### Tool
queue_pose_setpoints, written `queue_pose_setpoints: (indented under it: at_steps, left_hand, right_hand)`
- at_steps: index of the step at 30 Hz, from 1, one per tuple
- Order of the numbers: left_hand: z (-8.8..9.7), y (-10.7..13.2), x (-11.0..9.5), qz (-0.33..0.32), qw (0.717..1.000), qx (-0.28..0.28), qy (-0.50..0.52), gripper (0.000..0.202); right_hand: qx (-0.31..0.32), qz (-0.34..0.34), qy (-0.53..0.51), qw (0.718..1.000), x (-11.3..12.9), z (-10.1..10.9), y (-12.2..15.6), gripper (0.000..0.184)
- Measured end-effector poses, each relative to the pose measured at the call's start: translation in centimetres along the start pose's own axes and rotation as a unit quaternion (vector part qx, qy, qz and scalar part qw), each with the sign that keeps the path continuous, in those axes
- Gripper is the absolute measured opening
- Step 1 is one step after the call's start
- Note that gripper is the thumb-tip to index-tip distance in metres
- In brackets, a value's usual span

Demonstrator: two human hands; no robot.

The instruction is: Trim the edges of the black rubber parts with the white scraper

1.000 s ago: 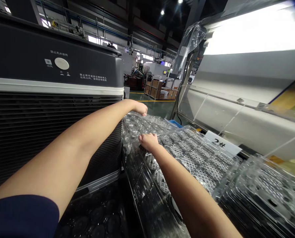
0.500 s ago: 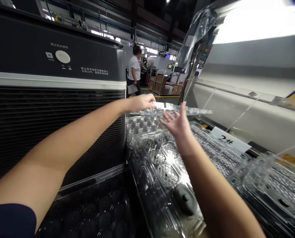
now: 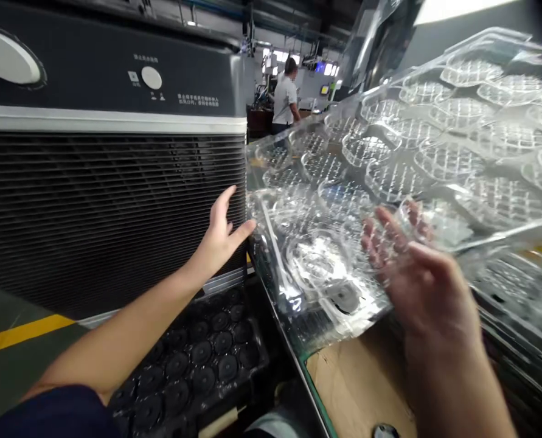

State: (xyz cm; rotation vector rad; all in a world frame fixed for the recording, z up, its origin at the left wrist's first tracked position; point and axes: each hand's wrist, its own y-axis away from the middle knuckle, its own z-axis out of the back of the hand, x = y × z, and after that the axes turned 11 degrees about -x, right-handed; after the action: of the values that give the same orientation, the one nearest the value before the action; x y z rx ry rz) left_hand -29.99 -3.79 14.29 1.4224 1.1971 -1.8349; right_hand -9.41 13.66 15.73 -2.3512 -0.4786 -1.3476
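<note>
A large clear plastic tray [image 3: 393, 131] with rounded, grid-bottomed pockets is tilted up across the right side. My right hand [image 3: 428, 286] is at its lower edge, palm up and fingers spread, with the fingertips seen through clear plastic. How firmly it bears the tray I cannot tell. My left hand [image 3: 220, 234] is open beside the tray's left side, thumb and forefinger apart; the thumb tip is close to the plastic, and contact is unclear. Below lie more clear trays [image 3: 280, 292], with a dark grey round part [image 3: 346, 297] showing among them.
A black slatted air cooler [image 3: 111, 201] stands at left. Below it is a black tray [image 3: 202, 359] with round pockets. A tan board [image 3: 357, 383] with a green edge is near me. More clear trays [image 3: 517, 286] are stacked at right. A person [image 3: 285, 97] stands behind.
The clear tray, seen edge-on before, now tilts broad and close toward the right. My left hand has let go and come lower. My right hand has moved right and nearer. My view has shifted.
</note>
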Motion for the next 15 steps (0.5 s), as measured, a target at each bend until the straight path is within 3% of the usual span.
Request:
queue_pose_setpoints:
  at_steps: [1, 2, 4, 5, 7, 9, 12, 15]
  left_hand:
    - [-0.1, 1.0, 0.6, 0.116, 0.987, -0.017, 0.112, 0.082]
    - [-0.1, 2.1, 1.3, 0.178, 0.971, 0.006, 0.157, 0.086]
    - [0.1, 4.9, 2.5, 0.241, 0.947, 0.046, 0.206, 0.078]
    - [0.4, 6.4, 3.1, 0.297, 0.917, 0.005, 0.268, 0.068]
    - [1.6, 9.3, 4.1, 0.3, 0.905, -0.041, 0.3, 0.048]
    - [3.3, 12.0, 5.1, 0.282, 0.903, -0.099, 0.31, 0.045]
    - [6.1, 15.5, 6.3, 0.285, 0.911, -0.16, 0.252, 0.024]
    - [9.1, 17.9, 7.3, 0.292, 0.916, -0.176, 0.211, 0.031]
  right_hand:
    - [0.008, 0.011, -0.012, 1.0, -0.4, 0.3, 1.8, 0.067]
    - [0.016, 0.004, -0.02, 1.0, -1.0, 0.5, 3.6, 0.071]
    - [0.023, -0.032, -0.038, 0.998, -2.7, 1.1, 7.3, 0.073]
    - [0.042, -0.058, -0.042, 0.997, -3.7, 1.4, 9.1, 0.073]
    - [0.075, -0.107, -0.055, 0.99, -5.7, 2.0, 12.4, 0.074]
    - [0.107, -0.155, -0.062, 0.98, -7.6, 2.6, 15.4, 0.077]
    - [0.145, -0.206, -0.076, 0.965, -10.4, 3.5, 19.1, 0.087]
    - [0.224, -0.267, -0.099, 0.932, -12.6, 5.4, 21.5, 0.102]
